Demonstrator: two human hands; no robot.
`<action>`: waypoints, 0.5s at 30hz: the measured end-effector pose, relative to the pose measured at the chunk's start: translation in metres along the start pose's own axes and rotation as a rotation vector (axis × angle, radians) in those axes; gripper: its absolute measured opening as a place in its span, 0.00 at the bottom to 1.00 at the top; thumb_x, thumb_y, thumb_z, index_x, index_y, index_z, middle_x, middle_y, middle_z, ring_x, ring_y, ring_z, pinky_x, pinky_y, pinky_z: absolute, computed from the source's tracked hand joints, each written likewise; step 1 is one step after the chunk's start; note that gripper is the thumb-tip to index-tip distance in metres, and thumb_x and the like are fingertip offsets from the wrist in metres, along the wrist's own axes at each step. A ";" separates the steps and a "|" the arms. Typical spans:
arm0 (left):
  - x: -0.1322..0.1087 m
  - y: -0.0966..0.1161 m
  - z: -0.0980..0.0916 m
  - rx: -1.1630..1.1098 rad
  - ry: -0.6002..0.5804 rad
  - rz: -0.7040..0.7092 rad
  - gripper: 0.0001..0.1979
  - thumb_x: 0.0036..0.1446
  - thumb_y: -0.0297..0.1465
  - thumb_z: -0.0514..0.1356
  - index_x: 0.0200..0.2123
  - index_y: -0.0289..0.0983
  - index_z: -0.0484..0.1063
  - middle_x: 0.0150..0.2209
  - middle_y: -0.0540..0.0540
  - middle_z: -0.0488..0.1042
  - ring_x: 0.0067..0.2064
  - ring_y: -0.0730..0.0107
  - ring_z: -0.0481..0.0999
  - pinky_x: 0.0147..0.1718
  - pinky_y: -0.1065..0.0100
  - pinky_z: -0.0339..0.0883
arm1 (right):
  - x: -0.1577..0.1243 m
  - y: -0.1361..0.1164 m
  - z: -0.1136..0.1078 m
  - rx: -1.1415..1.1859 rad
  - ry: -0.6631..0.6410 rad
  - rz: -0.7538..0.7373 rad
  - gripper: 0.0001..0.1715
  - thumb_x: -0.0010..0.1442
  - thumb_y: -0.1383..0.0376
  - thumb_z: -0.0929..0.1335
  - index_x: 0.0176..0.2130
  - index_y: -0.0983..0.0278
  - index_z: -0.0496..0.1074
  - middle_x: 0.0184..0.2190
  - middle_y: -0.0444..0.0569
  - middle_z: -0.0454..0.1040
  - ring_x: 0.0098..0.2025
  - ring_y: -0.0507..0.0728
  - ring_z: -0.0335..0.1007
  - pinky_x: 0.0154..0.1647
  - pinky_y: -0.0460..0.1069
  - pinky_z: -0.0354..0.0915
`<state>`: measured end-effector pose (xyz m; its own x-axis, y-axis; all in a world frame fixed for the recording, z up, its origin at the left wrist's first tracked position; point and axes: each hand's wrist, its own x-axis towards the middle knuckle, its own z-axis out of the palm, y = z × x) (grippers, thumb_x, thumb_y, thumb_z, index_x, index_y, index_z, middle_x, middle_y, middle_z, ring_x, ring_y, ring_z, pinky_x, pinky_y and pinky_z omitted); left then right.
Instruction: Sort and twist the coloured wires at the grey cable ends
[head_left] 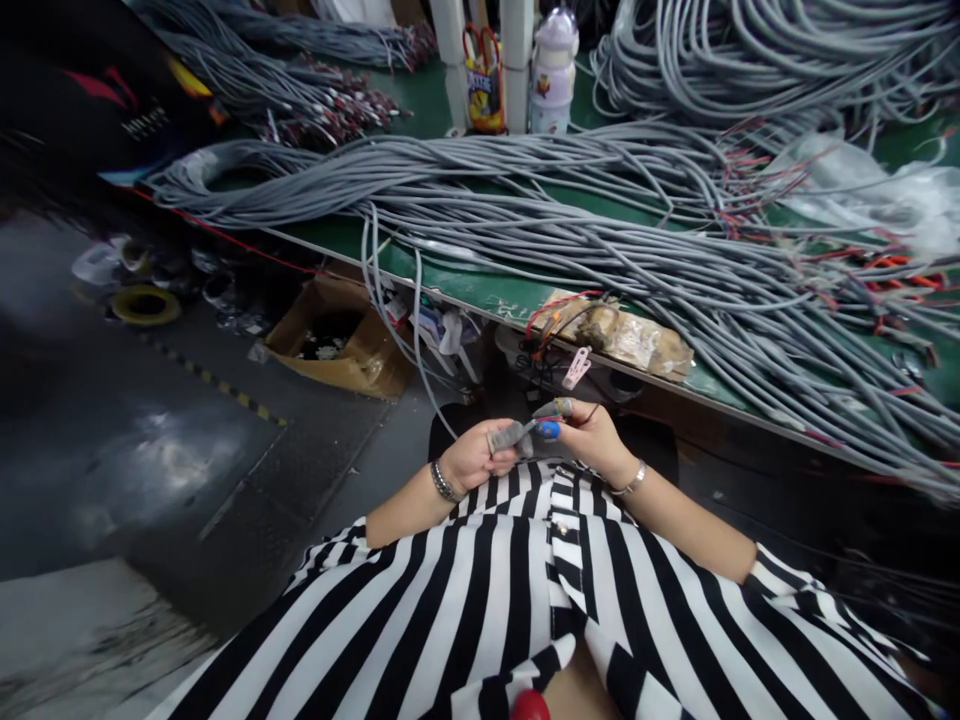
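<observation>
My left hand point(480, 455) pinches a grey cable point(431, 385) close to its end, with grey covers on the fingertips. The cable runs up from this hand to the bench edge and joins the bundle there. My right hand point(589, 435) is closed on the thin wires point(535, 424) at that cable's end, a blue cover on the thumb and a grey one on a finger. Both hands meet above my lap, just in front of the bench. A pink clip point(577, 368) hangs at the bench edge beyond the right hand.
Long bundles of grey cable point(480, 215) cover the green bench point(517, 300). A taped cardboard piece point(637, 340) lies at its front edge. A bottle point(553, 75) and a yellow container point(484, 90) stand behind. On the floor at left sits an open cardboard box point(360, 365).
</observation>
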<state>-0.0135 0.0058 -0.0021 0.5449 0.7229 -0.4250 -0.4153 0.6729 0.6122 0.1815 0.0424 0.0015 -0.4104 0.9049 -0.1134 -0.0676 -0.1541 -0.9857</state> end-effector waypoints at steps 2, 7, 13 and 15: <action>0.001 0.000 -0.003 -0.039 -0.049 -0.027 0.12 0.46 0.31 0.66 0.26 0.35 0.64 0.13 0.59 0.55 0.12 0.85 0.46 0.14 0.78 0.38 | -0.001 -0.003 -0.002 0.030 -0.059 0.027 0.17 0.48 0.56 0.76 0.34 0.65 0.77 0.30 0.47 0.77 0.30 0.52 0.71 0.35 0.49 0.69; 0.004 -0.001 -0.012 -0.006 -0.143 -0.078 0.12 0.42 0.32 0.69 0.25 0.33 0.69 0.10 0.59 0.53 0.12 0.86 0.45 0.13 0.78 0.41 | -0.001 -0.004 0.000 0.213 -0.270 0.125 0.20 0.46 0.54 0.77 0.30 0.67 0.74 0.24 0.44 0.72 0.22 0.47 0.61 0.23 0.43 0.60; 0.009 0.009 -0.021 0.343 -0.127 -0.039 0.22 0.36 0.44 0.73 0.21 0.31 0.70 0.12 0.52 0.64 0.12 0.84 0.55 0.12 0.77 0.43 | 0.003 0.001 0.003 0.378 -0.472 0.273 0.23 0.44 0.54 0.78 0.29 0.68 0.70 0.20 0.40 0.68 0.17 0.43 0.50 0.16 0.41 0.44; 0.010 0.014 -0.019 0.461 -0.095 0.005 0.22 0.38 0.43 0.73 0.24 0.30 0.73 0.14 0.51 0.67 0.13 0.83 0.58 0.12 0.77 0.47 | 0.004 -0.002 -0.002 0.369 -0.527 0.322 0.23 0.44 0.55 0.78 0.28 0.68 0.69 0.18 0.38 0.66 0.17 0.43 0.49 0.16 0.41 0.43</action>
<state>-0.0278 0.0257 -0.0110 0.6171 0.6936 -0.3717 -0.0630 0.5143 0.8553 0.1816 0.0467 0.0028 -0.8398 0.4942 -0.2247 -0.1338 -0.5895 -0.7966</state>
